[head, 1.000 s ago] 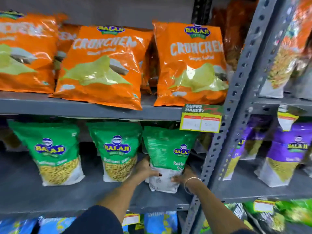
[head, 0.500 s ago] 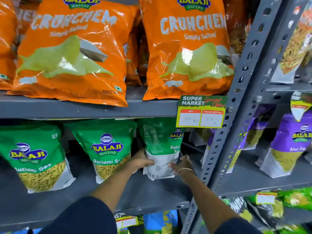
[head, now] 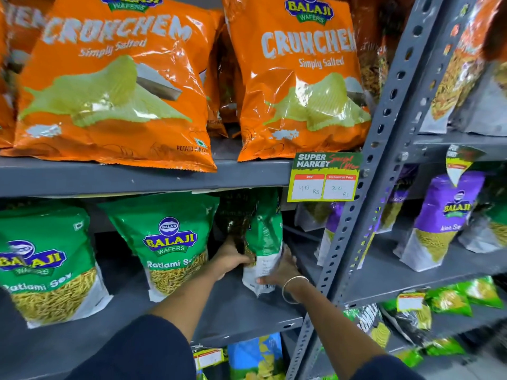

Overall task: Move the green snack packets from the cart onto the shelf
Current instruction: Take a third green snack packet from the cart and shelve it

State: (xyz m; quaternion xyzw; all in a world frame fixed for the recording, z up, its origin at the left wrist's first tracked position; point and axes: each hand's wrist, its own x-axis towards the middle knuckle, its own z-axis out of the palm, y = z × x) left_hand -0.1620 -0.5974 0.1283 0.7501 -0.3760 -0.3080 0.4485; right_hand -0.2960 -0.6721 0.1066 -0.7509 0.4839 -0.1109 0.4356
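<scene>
A green Balaji snack packet stands at the right end of the grey middle shelf, turned edge-on so its side faces me. My left hand grips its left side and my right hand, with a bangle at the wrist, grips its lower right edge. Two more green packets stand upright to the left, one in the middle and one at the far left. The cart is out of view.
Orange Crunchem bags fill the shelf above. A price tag hangs from that shelf's edge. A perforated grey upright stands just right of my hands. Purple packets stand in the bay to the right, more packets below.
The held packet has turned from facing front to edge-on and gone deeper under the upper shelf. Both hands stayed on it. The camera has moved closer.
</scene>
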